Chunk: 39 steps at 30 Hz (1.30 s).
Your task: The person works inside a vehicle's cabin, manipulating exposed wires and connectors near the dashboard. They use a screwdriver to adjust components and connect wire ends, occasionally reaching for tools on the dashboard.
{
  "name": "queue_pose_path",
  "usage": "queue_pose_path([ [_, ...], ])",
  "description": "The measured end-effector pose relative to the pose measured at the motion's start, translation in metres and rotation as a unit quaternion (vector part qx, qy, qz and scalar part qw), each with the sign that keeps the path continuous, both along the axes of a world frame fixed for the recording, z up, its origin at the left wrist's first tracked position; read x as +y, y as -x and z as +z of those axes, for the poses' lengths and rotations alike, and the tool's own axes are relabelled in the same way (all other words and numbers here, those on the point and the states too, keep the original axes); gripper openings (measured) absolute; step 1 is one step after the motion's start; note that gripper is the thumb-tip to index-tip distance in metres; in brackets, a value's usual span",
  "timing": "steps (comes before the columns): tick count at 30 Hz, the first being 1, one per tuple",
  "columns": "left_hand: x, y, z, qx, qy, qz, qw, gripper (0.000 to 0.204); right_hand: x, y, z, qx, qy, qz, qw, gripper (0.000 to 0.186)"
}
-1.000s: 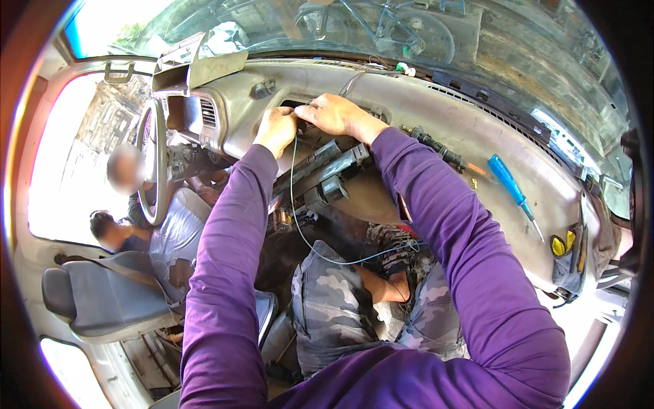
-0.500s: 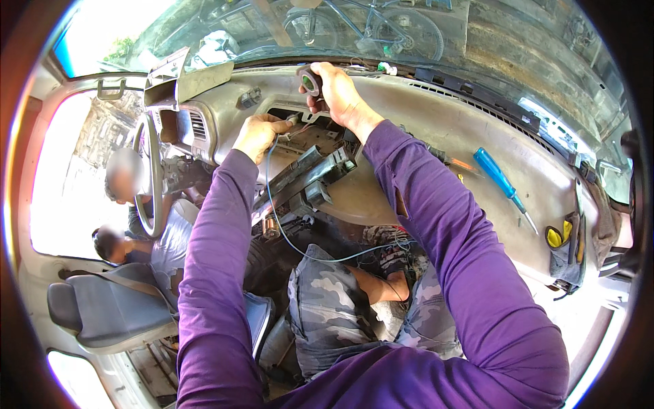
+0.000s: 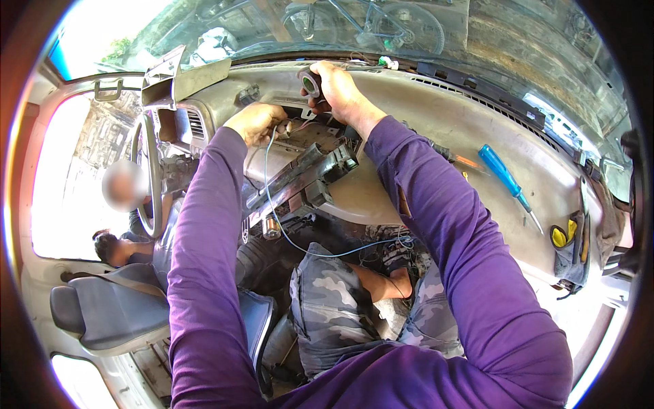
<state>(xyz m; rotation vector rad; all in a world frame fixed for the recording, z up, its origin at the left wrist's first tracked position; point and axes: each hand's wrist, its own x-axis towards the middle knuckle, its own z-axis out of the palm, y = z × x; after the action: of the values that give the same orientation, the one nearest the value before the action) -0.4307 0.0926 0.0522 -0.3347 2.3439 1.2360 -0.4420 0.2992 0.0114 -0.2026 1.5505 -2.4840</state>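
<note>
My right hand, raised above the dashboard opening, is wrapped round a dark roll of tape. To its left, my left hand is closed in a pinch at the end of a light blue wire. A small pale connector with thin wires sits right by those fingertips; whether they grip it too is hard to see. From the hand, the blue wire hangs down in a long curve and runs right, to a loose coil near my knees.
Dark plastic trim juts from the dashboard. A blue screwdriver lies on its right side, near a tool pouch. The steering wheel stands at the left, with two people beyond it. A grey seat is behind.
My left hand has drawn slightly left and up, its wrist turned, and more of the connector shows. My right hand stays nearly in place with the tape roll. The people at left have shifted.
</note>
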Motion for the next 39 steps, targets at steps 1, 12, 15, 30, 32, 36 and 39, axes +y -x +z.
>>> queue_pose_path([
  [1,0.001,0.001,-0.002,-0.015,-0.031,0.021,0.999,0.018,0.002,0.001,-0.002,0.009,0.000,0.003,1.000,0.038],
  [12,0.019,0.015,-0.019,-0.053,0.172,-0.089,0.980,0.023,-0.003,0.006,-0.010,0.041,-0.034,0.024,0.998,0.037],
  [15,0.012,0.023,-0.027,0.143,0.331,-0.181,0.915,0.032,-0.006,0.005,-0.010,0.065,-0.049,0.025,0.996,0.037],
  [30,-0.032,0.084,-0.090,0.220,0.505,-0.315,0.773,0.041,-0.008,0.004,-0.009,0.052,-0.038,0.016,0.998,0.035],
  [32,-0.029,0.086,-0.092,0.217,0.475,-0.302,0.798,0.044,-0.007,0.004,-0.011,0.069,-0.043,0.019,0.997,0.034],
  [36,0.000,0.064,-0.062,0.174,0.334,-0.207,0.903,0.050,0.000,0.008,-0.013,0.072,-0.057,0.004,0.996,0.033],
  [39,0.001,0.056,-0.056,0.147,0.316,-0.198,0.916,0.045,-0.002,0.005,-0.013,0.093,-0.086,0.010,0.992,0.033],
])
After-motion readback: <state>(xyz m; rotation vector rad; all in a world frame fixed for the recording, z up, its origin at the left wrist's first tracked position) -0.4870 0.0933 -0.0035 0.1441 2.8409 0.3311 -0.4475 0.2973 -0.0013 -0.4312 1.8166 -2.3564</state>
